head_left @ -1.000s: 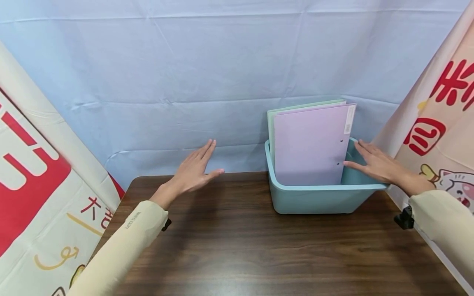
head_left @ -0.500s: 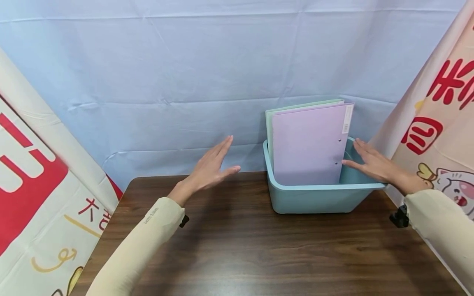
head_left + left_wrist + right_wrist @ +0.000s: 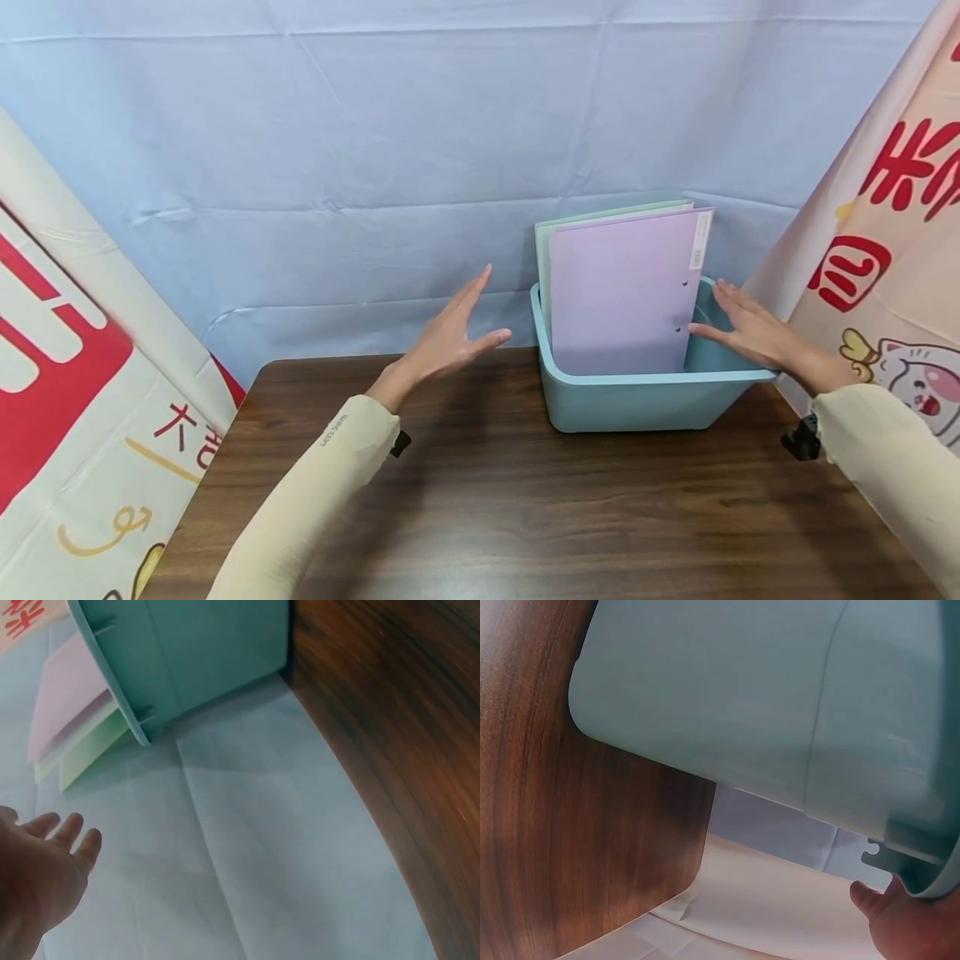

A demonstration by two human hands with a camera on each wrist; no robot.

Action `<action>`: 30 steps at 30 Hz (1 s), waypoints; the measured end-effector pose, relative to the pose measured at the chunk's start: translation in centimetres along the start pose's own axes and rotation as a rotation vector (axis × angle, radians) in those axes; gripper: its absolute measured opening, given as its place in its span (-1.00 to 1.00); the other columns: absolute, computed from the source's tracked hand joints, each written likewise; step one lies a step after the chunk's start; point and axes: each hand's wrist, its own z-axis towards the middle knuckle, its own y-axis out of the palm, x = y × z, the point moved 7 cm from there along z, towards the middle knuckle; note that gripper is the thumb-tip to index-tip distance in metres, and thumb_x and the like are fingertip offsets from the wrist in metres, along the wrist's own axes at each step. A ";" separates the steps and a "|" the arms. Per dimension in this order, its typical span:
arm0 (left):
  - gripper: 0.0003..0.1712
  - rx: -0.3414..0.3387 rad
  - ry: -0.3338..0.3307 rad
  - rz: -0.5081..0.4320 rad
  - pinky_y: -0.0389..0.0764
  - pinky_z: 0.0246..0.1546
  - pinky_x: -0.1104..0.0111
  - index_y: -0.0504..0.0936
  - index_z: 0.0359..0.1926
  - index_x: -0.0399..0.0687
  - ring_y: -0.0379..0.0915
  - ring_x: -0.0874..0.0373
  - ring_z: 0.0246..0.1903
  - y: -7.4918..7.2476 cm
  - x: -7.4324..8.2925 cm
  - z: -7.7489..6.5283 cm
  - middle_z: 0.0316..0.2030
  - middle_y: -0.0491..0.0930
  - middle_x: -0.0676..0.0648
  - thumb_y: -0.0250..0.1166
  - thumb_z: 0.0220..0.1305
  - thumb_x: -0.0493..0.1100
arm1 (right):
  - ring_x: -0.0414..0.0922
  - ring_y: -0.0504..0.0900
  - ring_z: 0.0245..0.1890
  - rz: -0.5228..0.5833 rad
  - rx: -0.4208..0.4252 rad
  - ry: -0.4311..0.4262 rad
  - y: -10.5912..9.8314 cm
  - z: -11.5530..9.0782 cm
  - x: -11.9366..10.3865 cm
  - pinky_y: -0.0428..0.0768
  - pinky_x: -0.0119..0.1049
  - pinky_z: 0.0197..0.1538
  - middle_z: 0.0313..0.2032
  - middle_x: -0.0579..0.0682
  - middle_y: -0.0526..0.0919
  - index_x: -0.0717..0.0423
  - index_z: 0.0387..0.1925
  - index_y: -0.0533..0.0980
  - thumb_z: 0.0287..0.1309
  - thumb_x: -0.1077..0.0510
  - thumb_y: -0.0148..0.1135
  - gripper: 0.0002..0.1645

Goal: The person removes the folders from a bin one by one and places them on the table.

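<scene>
A light blue plastic bin (image 3: 637,407) stands on the brown wooden table, against the blue cloth. Upright inside it leans a purple folder (image 3: 618,292) with a white label strip and two small holes, in front of green folders (image 3: 543,258). To the left of the bin, my left hand (image 3: 442,337) hovers over the table's back edge, fingers extended and thumb spread, holding nothing. My right hand (image 3: 753,333) lies over the bin's right end with fingers straight, pointing into the bin. In the right wrist view, that hand (image 3: 915,924) touches the bin's rim (image 3: 939,881).
Wrinkled blue cloth (image 3: 337,150) hangs behind the table (image 3: 525,508). Printed banners with red characters hang at the left (image 3: 67,350) and at the right (image 3: 892,250), the right one close beside the bin. A black wrist device (image 3: 802,437) sits under the right sleeve.
My left hand has moved right, closer to the bin, its thumb spreading a little wider. The right hand stays at the bin's right end; bin and folders keep their places.
</scene>
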 end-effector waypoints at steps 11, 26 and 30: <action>0.17 0.002 0.073 -0.116 0.15 0.56 -0.20 -0.24 0.70 0.57 -0.13 0.09 0.66 1.6 1.6 2.0 0.69 -0.11 0.21 0.11 0.27 0.69 | 0.50 -0.26 0.59 0.000 0.017 -0.007 -0.1 0.1 -0.1 -0.11 0.62 0.44 0.61 0.50 -0.33 0.42 0.63 -0.32 0.45 -0.45 0.02 0.32; 0.11 -0.035 0.117 -0.184 0.30 0.53 -0.08 -0.12 0.74 0.28 0.06 0.03 0.62 4.0 3.0 4.4 0.69 -0.04 0.08 0.30 0.41 0.33 | 0.49 -0.26 0.60 0.033 0.032 -0.006 -0.1 0.1 -0.1 -0.11 0.62 0.43 0.62 0.48 -0.32 0.39 0.64 -0.32 0.42 -0.45 0.07 0.35; 0.08 -0.047 0.114 -0.230 0.34 0.53 0.08 -0.12 0.74 0.31 0.17 0.00 0.57 4.9 3.0 4.8 0.69 -0.05 0.09 0.33 0.44 0.19 | 0.49 -0.25 0.60 0.033 0.041 -0.010 -0.1 -0.1 0.0 -0.08 0.61 0.44 0.63 0.47 -0.31 0.39 0.64 -0.32 0.43 -0.43 0.08 0.34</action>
